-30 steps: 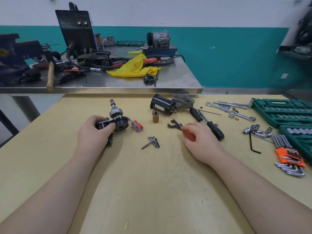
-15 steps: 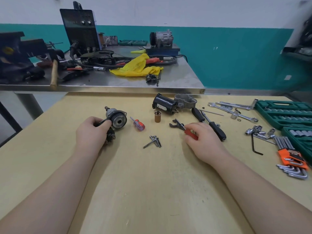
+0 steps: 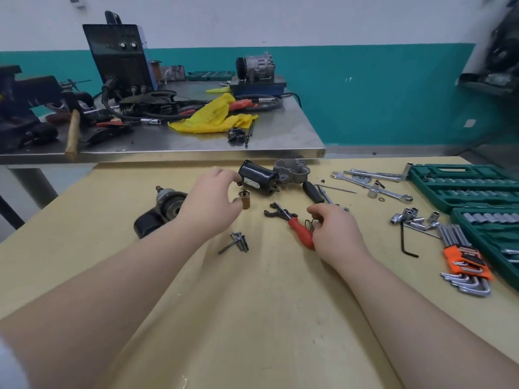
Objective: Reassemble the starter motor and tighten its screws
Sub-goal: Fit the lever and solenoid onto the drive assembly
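Note:
The black motor housing (image 3: 258, 178) lies at the far middle of the wooden bench, with the grey aluminium nose housing (image 3: 292, 171) right behind it. A small brass bushing (image 3: 245, 200) stands upright just in front. My left hand (image 3: 210, 204) hovers beside the bushing and the housing, fingers apart and holding nothing. The armature assembly (image 3: 165, 209) lies on the bench to its left. My right hand (image 3: 334, 230) rests against the red-handled pliers (image 3: 297, 227), thumb and forefinger apart over a small wire ring (image 3: 309, 223). Several loose screws (image 3: 238, 242) lie between my hands.
A black-handled screwdriver (image 3: 313, 192), wrenches (image 3: 370, 183) and loose sockets (image 3: 410, 217) lie to the right. Green socket cases (image 3: 463, 189) and hex keys in an orange holder (image 3: 466, 262) fill the right edge. A cluttered steel table (image 3: 280, 147) stands directly behind the bench.
My left hand has let go of the armature assembly, which now lies on the bench, and has moved right toward the bushing and motor housing. My right hand has slid back off the pliers handle.

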